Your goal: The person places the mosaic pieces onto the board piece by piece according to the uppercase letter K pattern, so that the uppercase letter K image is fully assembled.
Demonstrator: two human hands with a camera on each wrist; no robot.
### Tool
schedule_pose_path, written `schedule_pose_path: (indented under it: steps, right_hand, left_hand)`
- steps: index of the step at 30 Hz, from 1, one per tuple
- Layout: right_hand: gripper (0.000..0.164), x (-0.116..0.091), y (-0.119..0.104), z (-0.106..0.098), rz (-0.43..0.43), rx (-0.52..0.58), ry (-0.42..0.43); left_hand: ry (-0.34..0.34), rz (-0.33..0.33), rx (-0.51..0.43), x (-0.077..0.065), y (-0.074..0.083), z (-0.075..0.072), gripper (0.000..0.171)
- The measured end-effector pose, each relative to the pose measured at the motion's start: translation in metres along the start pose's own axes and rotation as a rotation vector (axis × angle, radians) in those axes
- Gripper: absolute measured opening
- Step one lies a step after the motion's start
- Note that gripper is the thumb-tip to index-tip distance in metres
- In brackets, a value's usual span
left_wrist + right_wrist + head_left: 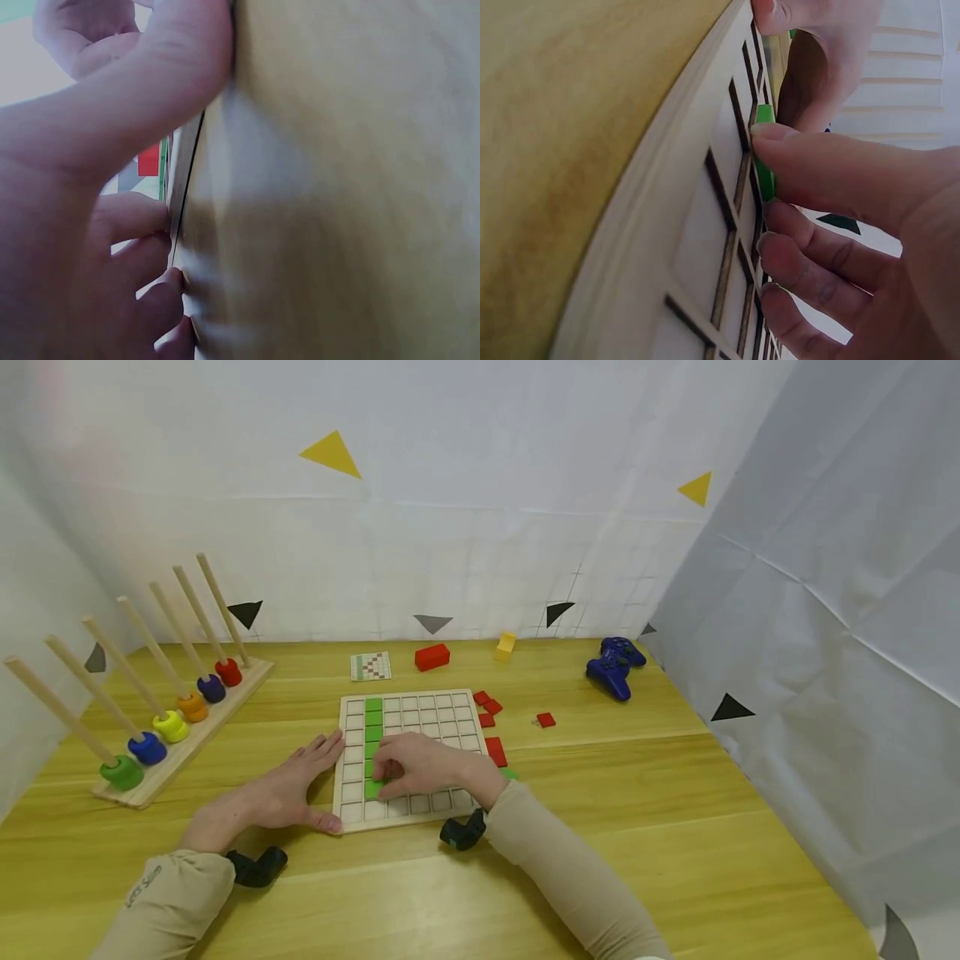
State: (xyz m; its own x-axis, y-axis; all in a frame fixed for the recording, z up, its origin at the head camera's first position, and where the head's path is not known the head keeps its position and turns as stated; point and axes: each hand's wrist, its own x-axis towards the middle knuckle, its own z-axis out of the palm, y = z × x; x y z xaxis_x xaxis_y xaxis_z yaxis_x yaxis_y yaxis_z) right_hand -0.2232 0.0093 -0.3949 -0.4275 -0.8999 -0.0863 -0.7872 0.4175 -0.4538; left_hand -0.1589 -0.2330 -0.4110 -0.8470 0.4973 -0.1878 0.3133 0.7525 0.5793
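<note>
A wooden grid board [352, 775] lies on the table, with a column of green square tiles [373, 719] near its left side. At the near end of that column, my right hand [423, 763] pinches a green tile [764, 178]. In the right wrist view its thumb [799, 154] presses the tile's edge, and the other fingers rest curled against the board; the index finger is largely hidden. My left hand [288, 787] lies spread at the board's left edge, with the thumb at the near left corner and the fingers farther up that edge.
Red tiles [496, 752] and a partly hidden green tile [509, 773] lie right of the board. Behind it are a pattern card [371, 667], a red block [432, 657] and a yellow block [505, 647]. A peg rack [191, 739] stands left; a blue game controller [615, 667] lies right.
</note>
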Motion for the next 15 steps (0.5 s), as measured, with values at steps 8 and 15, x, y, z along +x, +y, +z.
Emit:
schedule_pose_path:
  steps: [8, 15]
  right_hand:
    - [0.017, 0.0005, 0.0005, 0.0019, -0.004, 0.013, 0.003]
    - [0.016, 0.0005, -0.0001, 0.0025, 0.021, 0.041, 0.016]
  left_hand:
    - [-0.001, 0.0, 0.001, 0.0007, -0.0008, -0.0002, 0.124]
    - [-0.007, -0.01, -0.002, 0.0008, -0.0002, 0.0002, 0.124]
